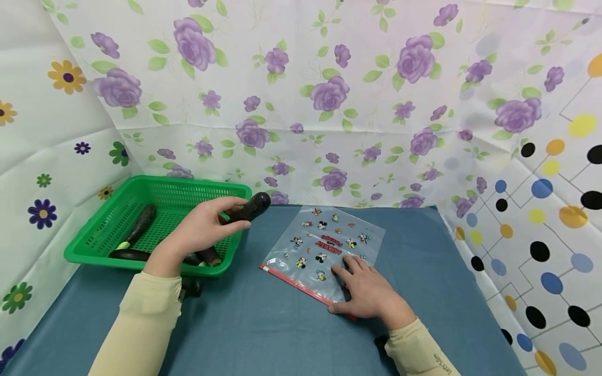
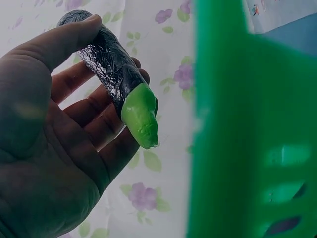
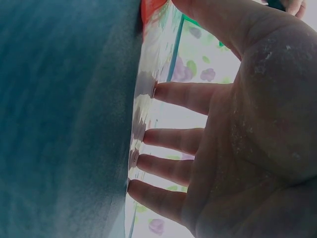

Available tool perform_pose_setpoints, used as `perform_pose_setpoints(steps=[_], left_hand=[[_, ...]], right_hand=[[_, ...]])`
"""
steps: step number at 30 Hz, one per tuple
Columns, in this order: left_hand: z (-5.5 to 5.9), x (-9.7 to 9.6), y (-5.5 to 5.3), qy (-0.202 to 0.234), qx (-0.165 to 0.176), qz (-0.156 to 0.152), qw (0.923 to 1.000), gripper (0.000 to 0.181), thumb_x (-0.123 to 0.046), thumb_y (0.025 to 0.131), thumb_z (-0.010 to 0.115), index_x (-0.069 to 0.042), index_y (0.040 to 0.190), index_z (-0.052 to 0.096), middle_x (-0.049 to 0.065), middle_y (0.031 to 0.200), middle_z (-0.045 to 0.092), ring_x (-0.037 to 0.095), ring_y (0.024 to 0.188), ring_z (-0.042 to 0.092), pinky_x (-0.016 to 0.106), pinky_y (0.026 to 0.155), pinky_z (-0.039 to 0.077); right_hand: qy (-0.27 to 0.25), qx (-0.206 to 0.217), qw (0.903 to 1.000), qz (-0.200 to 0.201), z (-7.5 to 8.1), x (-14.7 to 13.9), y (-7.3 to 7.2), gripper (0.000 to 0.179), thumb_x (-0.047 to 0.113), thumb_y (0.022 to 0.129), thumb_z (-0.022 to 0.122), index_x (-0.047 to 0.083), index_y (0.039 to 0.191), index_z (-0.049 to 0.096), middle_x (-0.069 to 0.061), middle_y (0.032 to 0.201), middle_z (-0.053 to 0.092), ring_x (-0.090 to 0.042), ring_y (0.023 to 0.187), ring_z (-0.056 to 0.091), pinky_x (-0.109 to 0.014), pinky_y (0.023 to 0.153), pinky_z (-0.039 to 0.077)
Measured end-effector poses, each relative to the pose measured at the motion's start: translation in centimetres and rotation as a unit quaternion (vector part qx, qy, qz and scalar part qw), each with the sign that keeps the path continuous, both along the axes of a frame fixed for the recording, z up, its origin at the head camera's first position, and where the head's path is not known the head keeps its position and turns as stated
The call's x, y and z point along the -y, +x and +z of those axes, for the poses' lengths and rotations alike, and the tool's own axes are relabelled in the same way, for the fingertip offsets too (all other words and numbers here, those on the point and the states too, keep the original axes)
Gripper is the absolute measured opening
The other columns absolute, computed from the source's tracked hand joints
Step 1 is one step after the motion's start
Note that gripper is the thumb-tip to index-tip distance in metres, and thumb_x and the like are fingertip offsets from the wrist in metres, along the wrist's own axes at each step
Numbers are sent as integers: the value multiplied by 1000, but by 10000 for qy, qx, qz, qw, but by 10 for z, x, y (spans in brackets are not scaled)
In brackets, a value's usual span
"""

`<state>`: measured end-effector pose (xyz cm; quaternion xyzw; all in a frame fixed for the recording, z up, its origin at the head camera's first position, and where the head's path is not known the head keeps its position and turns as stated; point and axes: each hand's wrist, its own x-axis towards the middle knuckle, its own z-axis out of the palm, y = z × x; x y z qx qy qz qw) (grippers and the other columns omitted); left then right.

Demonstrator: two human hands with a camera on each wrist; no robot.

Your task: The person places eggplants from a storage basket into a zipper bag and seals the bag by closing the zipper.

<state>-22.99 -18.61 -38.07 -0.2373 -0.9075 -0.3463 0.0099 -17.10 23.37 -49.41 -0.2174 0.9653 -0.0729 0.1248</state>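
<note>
My left hand (image 1: 204,224) grips a dark eggplant (image 1: 254,207) above the right rim of a green plastic basket (image 1: 84,245). In the left wrist view, thumb and fingers curl round the eggplant's wrinkled dark body, and its bright green stem end (image 2: 141,116) points down. Several more eggplants (image 1: 141,224) lie in the basket, some partly hidden behind my left arm. A clear zip bag (image 1: 324,235) with cartoon figures and a red slider edge lies flat on the table. My right hand (image 1: 367,290) rests on its near right corner; the right wrist view shows the fingertips touching the bag.
A blue cloth (image 1: 263,334) covers the table. Flowered sheets (image 1: 301,104) hang at the back and left, and a dotted sheet (image 1: 555,235) stands on the right. A dark strap (image 1: 383,347) shows at my right wrist.
</note>
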Motion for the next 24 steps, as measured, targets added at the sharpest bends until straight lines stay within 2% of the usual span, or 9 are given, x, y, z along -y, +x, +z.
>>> perform_pose_setpoints(steps=[7,14,19,24], left_hand=[[-7,-10,8,53,-24,-178,9998,57,-33,107,80,-12,157,63,11,142,70,31,126,67,52,93,60],[-12,-17,12,9,-162,-338,9993,54,-28,105,83,-10,153,67,10,137,71,28,117,70,49,89,61],[-14,-18,14,-49,-149,-314,9994,55,-28,104,83,-10,154,66,11,138,71,29,119,70,50,91,61],[-15,-18,16,-65,-114,-279,9995,56,-29,105,83,-10,154,66,11,138,71,29,120,70,51,91,61]], right_hand=[[-59,-59,10000,-8,1,2,-1,100,72,90,83,17,167,52,-22,176,34,-48,163,31,-70,122,37],[-69,-163,9998,78,2,2,2,95,70,91,84,16,165,56,-21,175,37,-48,162,32,-69,122,37],[-245,-421,9981,374,1,1,6,81,63,94,85,14,155,66,-20,169,46,-47,157,41,-68,118,43],[-343,-735,9950,577,0,2,10,62,53,94,88,14,141,75,-16,154,57,-39,144,52,-61,107,53]])
